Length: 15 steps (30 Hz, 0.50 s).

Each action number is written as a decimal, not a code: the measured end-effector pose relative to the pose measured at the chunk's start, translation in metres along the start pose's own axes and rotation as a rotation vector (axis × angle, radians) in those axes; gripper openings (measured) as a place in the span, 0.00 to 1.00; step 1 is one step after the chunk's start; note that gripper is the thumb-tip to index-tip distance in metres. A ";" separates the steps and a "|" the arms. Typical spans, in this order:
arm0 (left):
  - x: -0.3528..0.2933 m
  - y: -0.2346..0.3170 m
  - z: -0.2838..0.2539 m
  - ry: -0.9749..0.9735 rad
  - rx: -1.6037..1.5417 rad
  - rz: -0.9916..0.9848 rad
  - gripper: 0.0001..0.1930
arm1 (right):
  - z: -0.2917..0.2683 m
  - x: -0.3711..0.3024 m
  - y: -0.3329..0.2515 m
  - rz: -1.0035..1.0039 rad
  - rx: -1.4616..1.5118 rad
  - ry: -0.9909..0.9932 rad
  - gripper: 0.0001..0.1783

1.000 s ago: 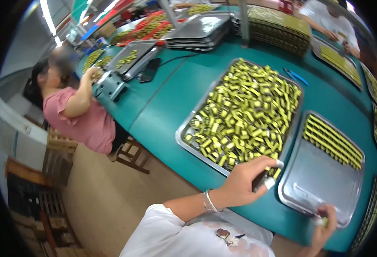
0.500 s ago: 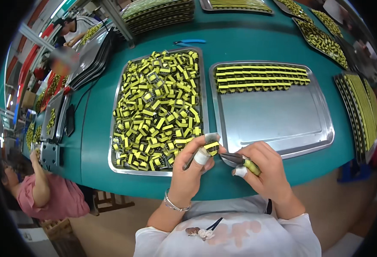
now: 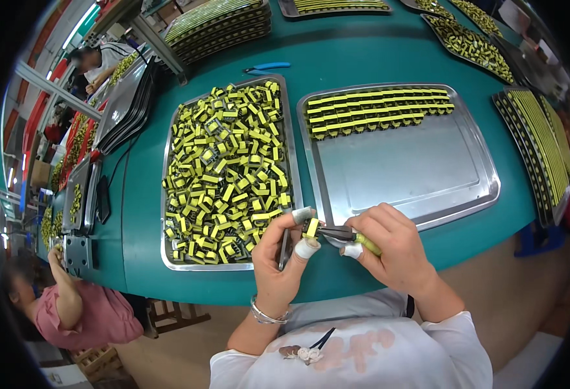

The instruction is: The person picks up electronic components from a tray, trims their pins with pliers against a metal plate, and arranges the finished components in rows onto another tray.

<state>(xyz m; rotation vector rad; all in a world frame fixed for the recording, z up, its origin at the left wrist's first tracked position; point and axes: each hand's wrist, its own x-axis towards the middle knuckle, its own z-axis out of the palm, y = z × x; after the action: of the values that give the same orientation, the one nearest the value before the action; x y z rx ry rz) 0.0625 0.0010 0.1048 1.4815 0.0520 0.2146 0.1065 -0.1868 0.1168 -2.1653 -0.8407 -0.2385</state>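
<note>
Fingers (image 3: 303,214) are closed, left on a part (image 3: 311,228), right on pliers (image 3: 338,233) now brought closer from three o'clock, seemingly for work.

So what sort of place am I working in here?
Probably an electronics assembly workshop: a metal tray heaped with yellow-and-black components, perhaps small transformers, a second metal tray with similar ones in rows, and a co-worker in pink beside the green workbench.

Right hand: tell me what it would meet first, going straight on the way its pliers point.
The yellow part held by the left hand. The pliers in the right hand point left at it; their tips seem to reach it, though depth makes contact unclear.
</note>
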 end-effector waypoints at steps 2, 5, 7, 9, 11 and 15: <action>0.000 -0.001 0.000 -0.004 0.033 0.011 0.21 | 0.000 0.000 0.000 -0.008 -0.016 -0.013 0.17; 0.000 -0.003 0.003 0.019 -0.003 0.051 0.19 | 0.003 -0.002 0.003 -0.034 -0.024 0.018 0.15; -0.001 -0.003 0.002 0.030 0.054 0.079 0.18 | 0.004 -0.004 0.002 -0.019 -0.028 0.011 0.14; -0.002 -0.001 0.001 0.016 0.095 0.066 0.18 | 0.005 -0.004 0.000 -0.005 -0.032 0.004 0.14; -0.003 -0.001 0.000 0.002 0.137 0.053 0.18 | 0.007 -0.005 0.000 -0.004 -0.020 0.057 0.13; -0.004 0.000 0.001 0.011 0.114 0.032 0.18 | 0.001 -0.003 0.000 0.012 0.005 0.046 0.12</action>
<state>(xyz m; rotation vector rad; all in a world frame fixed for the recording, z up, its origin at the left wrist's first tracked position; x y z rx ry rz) 0.0588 -0.0007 0.1048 1.5954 0.0501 0.2496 0.1043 -0.1874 0.1150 -2.1513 -0.8019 -0.2789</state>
